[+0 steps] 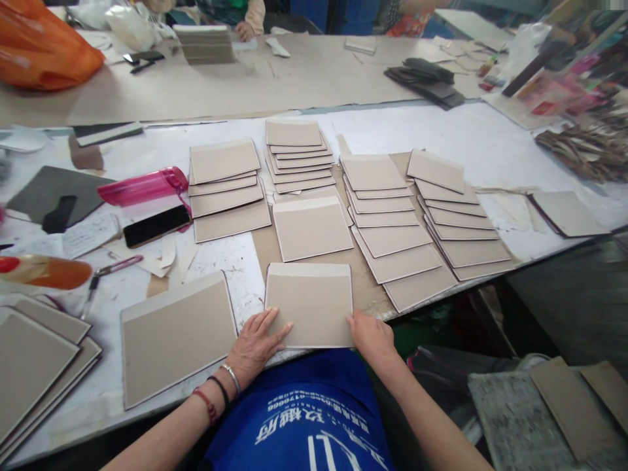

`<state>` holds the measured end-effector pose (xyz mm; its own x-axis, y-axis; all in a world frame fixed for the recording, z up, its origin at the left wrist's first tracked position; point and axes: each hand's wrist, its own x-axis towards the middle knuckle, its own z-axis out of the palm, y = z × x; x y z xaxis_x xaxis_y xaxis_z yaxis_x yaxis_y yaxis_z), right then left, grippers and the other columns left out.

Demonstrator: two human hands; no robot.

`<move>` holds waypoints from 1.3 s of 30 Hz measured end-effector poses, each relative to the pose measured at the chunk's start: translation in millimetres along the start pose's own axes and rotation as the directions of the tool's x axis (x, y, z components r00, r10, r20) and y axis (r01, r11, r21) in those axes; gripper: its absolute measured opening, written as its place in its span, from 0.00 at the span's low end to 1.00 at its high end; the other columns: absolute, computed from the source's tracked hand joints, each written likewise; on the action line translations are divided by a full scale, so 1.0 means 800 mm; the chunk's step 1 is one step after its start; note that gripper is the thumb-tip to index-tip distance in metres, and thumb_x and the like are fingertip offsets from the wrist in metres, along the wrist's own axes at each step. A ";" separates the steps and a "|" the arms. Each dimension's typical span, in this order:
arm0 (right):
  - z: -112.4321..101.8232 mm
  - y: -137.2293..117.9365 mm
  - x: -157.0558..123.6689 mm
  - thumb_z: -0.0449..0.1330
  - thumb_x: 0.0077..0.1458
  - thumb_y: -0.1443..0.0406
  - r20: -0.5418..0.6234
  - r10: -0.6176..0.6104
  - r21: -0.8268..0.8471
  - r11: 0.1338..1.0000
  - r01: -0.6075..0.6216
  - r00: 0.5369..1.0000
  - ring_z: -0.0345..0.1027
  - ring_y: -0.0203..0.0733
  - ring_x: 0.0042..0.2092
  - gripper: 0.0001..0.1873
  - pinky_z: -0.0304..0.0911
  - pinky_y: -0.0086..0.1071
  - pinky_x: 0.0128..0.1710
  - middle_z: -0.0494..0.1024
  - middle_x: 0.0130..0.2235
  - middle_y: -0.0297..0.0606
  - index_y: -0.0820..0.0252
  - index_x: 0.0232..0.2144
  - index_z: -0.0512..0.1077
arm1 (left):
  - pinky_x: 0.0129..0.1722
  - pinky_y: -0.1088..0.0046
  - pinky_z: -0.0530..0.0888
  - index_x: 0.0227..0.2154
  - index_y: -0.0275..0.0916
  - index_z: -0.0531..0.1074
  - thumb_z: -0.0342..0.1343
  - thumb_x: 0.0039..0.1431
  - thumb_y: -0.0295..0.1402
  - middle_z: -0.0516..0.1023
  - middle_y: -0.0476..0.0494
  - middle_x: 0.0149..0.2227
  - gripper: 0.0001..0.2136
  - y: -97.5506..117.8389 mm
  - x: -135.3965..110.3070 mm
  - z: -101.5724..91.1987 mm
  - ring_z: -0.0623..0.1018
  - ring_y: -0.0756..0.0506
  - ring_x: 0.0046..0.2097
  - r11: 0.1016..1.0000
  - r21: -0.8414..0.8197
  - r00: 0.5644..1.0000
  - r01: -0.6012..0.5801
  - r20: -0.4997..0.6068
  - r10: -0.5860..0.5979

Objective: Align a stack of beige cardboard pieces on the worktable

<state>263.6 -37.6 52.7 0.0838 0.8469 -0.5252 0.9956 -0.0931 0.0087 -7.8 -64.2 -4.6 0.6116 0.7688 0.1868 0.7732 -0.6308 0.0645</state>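
A grey-brown cardboard piece (311, 302) with a pale strip along its top lies at the near edge of the table. My left hand (256, 345) rests flat on its lower left corner, fingers stretched out. My right hand (369, 333) touches its lower right corner, fingers curled at the edge. Another such piece (311, 227) lies just beyond it. A larger board (176, 337) lies to the left of my left hand.
Overlapping rows of cardboard pieces (392, 229) fan across the table's middle and right. At left lie a pink bottle (142, 186), a black phone (156, 226), pink-handled scissors (115, 267) and stacked boards (34, 366). Another person's hand (244, 30) rests on the far table.
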 end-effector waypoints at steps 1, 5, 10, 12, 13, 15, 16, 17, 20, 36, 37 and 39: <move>-0.005 -0.002 -0.001 0.45 0.60 0.62 -0.042 0.004 -0.015 1.000 -0.005 0.999 0.72 0.49 0.33 0.15 0.63 0.35 0.30 0.76 0.30 0.47 0.63 0.35 0.70 | 0.47 0.61 0.69 0.49 0.50 0.66 0.56 0.52 0.37 0.63 0.36 0.52 0.20 0.000 0.000 0.000 0.65 0.39 0.53 1.000 -0.006 1.000 0.005 0.001 -0.005; -0.018 -0.022 0.009 0.47 0.60 0.61 -0.325 -0.075 0.014 0.996 0.084 0.943 0.70 0.46 0.39 0.14 0.63 0.35 0.37 0.74 0.39 0.48 0.62 0.39 0.69 | 0.49 0.60 0.68 0.50 0.51 0.65 0.57 0.52 0.37 0.64 0.37 0.52 0.20 0.002 -0.001 0.001 0.65 0.39 0.54 0.999 -0.026 1.000 0.026 0.005 -0.026; 0.016 -0.045 0.042 0.52 0.55 0.54 -0.605 -0.308 -0.032 0.931 0.365 0.734 0.43 0.55 0.61 0.29 0.42 0.48 0.57 0.53 0.60 0.50 0.59 0.57 0.56 | 0.51 0.61 0.66 0.50 0.51 0.65 0.55 0.53 0.36 0.64 0.39 0.53 0.19 0.004 0.000 0.000 0.64 0.40 0.54 0.998 -0.031 0.999 0.052 0.000 -0.052; 0.040 -0.047 0.054 0.52 0.54 0.51 -0.604 -0.350 -0.043 0.911 0.409 0.716 0.38 0.56 0.62 0.33 0.37 0.51 0.58 0.49 0.62 0.49 0.56 0.59 0.54 | 0.51 0.62 0.65 0.50 0.51 0.65 0.55 0.53 0.35 0.65 0.39 0.53 0.19 0.004 0.000 -0.001 0.65 0.40 0.54 0.999 -0.024 0.999 0.041 -0.010 -0.041; 0.050 -0.046 0.058 0.52 0.54 0.50 -0.595 -0.356 -0.042 0.909 0.414 0.721 0.37 0.56 0.62 0.33 0.36 0.52 0.58 0.48 0.62 0.49 0.56 0.59 0.53 | 0.51 0.62 0.65 0.50 0.51 0.66 0.55 0.54 0.35 0.65 0.39 0.53 0.19 0.004 0.000 -0.003 0.65 0.40 0.54 0.999 -0.018 0.999 0.038 -0.011 -0.039; 0.064 -0.045 0.062 0.52 0.53 0.50 -0.579 -0.350 -0.036 0.913 0.406 0.736 0.35 0.56 0.63 0.34 0.35 0.52 0.58 0.47 0.63 0.48 0.56 0.59 0.53 | 0.51 0.60 0.63 0.49 0.52 0.66 0.54 0.54 0.36 0.66 0.39 0.52 0.18 0.005 0.000 -0.008 0.66 0.41 0.53 0.999 -0.010 0.999 0.044 -0.009 -0.044; 0.066 -0.044 0.063 0.52 0.53 0.50 -0.576 -0.346 -0.033 0.915 0.402 0.741 0.35 0.56 0.63 0.34 0.34 0.52 0.58 0.46 0.63 0.48 0.56 0.59 0.52 | 0.52 0.59 0.62 0.49 0.52 0.66 0.54 0.54 0.36 0.66 0.39 0.52 0.17 0.005 0.001 -0.012 0.66 0.41 0.53 0.999 -0.009 0.999 0.045 -0.003 -0.045; 0.067 -0.044 0.062 0.52 0.53 0.50 -0.576 -0.344 -0.030 0.915 0.401 0.741 0.34 0.56 0.63 0.35 0.34 0.52 0.58 0.45 0.63 0.48 0.55 0.59 0.52 | 0.52 0.57 0.61 0.49 0.53 0.66 0.53 0.55 0.36 0.66 0.39 0.52 0.17 0.006 0.004 -0.016 0.66 0.41 0.53 0.999 -0.011 0.999 0.047 0.007 -0.047; 0.061 -0.045 0.059 0.52 0.54 0.50 -0.572 -0.346 -0.013 0.910 0.414 0.744 0.34 0.56 0.63 0.35 0.34 0.53 0.58 0.45 0.63 0.49 0.55 0.60 0.51 | 0.53 0.54 0.59 0.47 0.51 0.68 0.51 0.56 0.35 0.68 0.39 0.49 0.15 0.011 0.023 -0.022 0.68 0.41 0.51 0.996 -0.052 0.997 0.077 0.027 -0.076; 0.066 -0.039 0.063 0.58 0.47 0.62 -0.605 -0.329 0.053 0.892 0.449 0.725 0.38 0.57 0.62 0.39 0.41 0.54 0.58 0.43 0.64 0.45 0.51 0.60 0.49 | 0.56 0.44 0.51 0.59 0.47 0.49 0.50 0.53 0.36 0.55 0.34 0.60 0.30 0.024 0.086 0.047 0.54 0.34 0.61 0.959 -0.029 0.959 0.283 0.005 -0.283; 0.070 -0.038 0.065 0.58 0.46 0.61 -0.618 -0.333 0.042 0.890 0.453 0.712 0.40 0.57 0.62 0.39 0.41 0.54 0.58 0.44 0.64 0.46 0.52 0.60 0.49 | 0.56 0.43 0.52 0.59 0.49 0.48 0.50 0.53 0.36 0.57 0.35 0.60 0.30 0.023 0.084 0.052 0.56 0.34 0.60 0.958 -0.034 0.958 0.286 0.008 -0.286; 0.083 -0.035 0.072 0.59 0.46 0.59 -0.647 -0.346 0.011 0.887 0.462 0.680 0.43 0.58 0.61 0.40 0.41 0.53 0.58 0.48 0.63 0.47 0.53 0.60 0.50 | 0.55 0.42 0.53 0.59 0.51 0.46 0.50 0.53 0.35 0.61 0.35 0.58 0.31 0.024 0.083 0.064 0.60 0.33 0.58 0.948 -0.044 0.949 0.315 0.002 -0.315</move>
<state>237.7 -20.9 -34.8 -0.2602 0.9467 0.1900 0.9213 0.3023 -0.2444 56.4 -20.2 -41.5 0.3367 0.9287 0.1554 0.9184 -0.3603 0.1635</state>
